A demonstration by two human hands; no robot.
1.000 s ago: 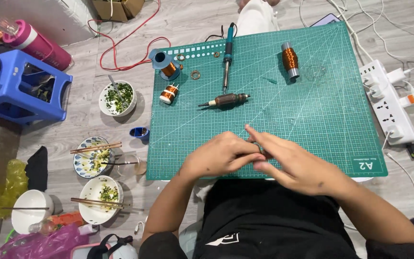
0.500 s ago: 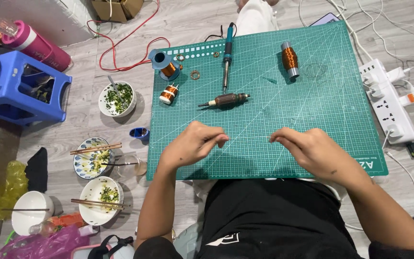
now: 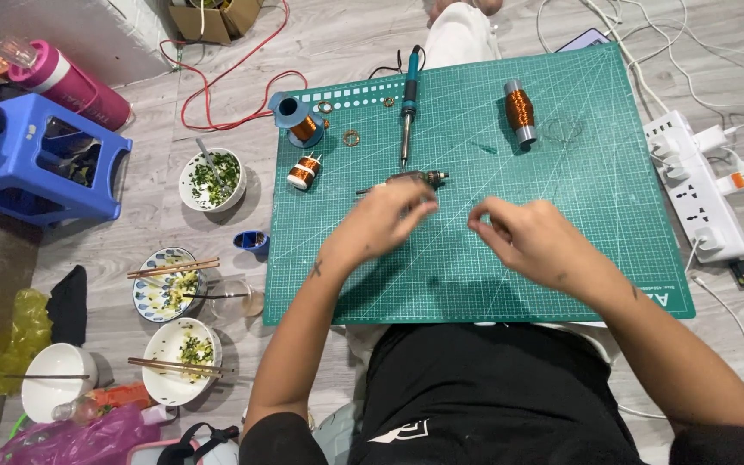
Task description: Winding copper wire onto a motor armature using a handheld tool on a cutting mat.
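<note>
hovering over the green mat [image 3: 561,258], the left hand [image 3: 385,220] is almost touching a small dark tool [image 3: 406,179] that lies on the mat just beyond its fingertips. the tool has its long axis going left to right, with a metal tip on the right end and a thin pin on the left end. the left hand is clearly the nearer one; its fingers are curled narrow, and i cannot tell if they pinch something, maybe a very thin wire. the right hand [image 3: 531,241] is a little to the right and lower, apart from the tool, fingers also bent close with thumb and forefinger near each other; what they hold, if anything, is too small to see.

beyond the tool lies a soldering iron [image 3: 407,103], its long axis pointing away from the person, tip toward the tool. to the left of it stand 2 copper spools [image 3: 305,170], one small, one with a blue flange. a bigger copper coil [image 3: 519,110] lies well to the right, at the far side of the mat. a small ring [image 3: 351,138] is between the spools and the iron. nothing stands between the left hand and the tool.

outside the mat, on the floor, there are bowls [image 3: 212,179] with chopsticks at left, a blue stool [image 3: 40,159] and a white power strip [image 3: 695,194] at right.
</note>
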